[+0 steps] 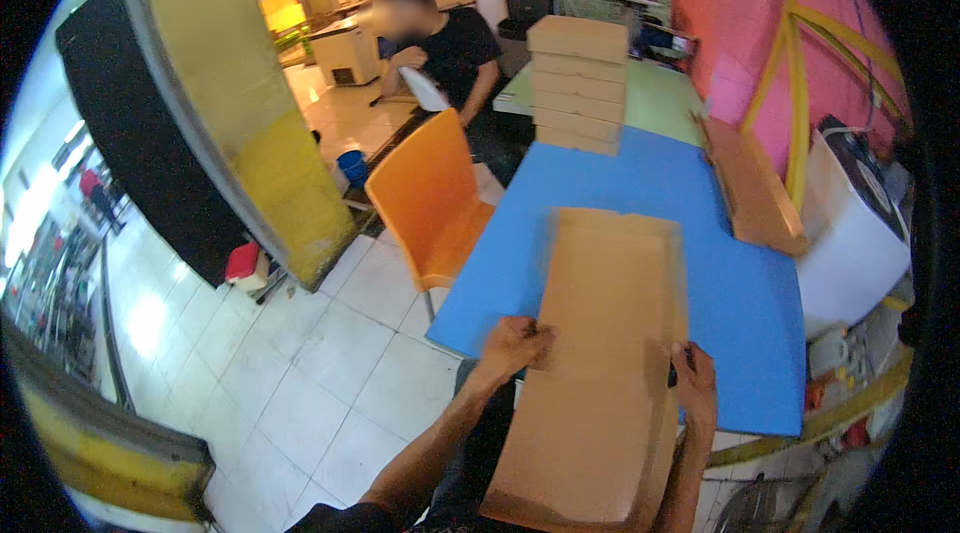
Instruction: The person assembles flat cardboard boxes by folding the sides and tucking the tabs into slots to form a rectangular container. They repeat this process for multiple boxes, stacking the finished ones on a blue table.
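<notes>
An opened-out brown cardboard box [605, 363] lies in front of me, its far half over the blue table [730, 333] and its near half reaching past the table's front edge toward my body. My left hand [515, 348] is closed at its left edge, near the middle crease. On the opposite edge, my right hand [694, 381] grips the side wall, with fingers curled around it. The box's far rim looks smeared by motion. Farther back stands a stack of closed cardboard boxes [578, 88].
Flat brown cardboard [752, 188] leans along the table's right side, beside a white appliance [850, 233]. An orange chair [430, 198] stands at the left edge. Beyond it sits a person in black [465, 53] holding something white. A yellow pillar [235, 83] rises at left.
</notes>
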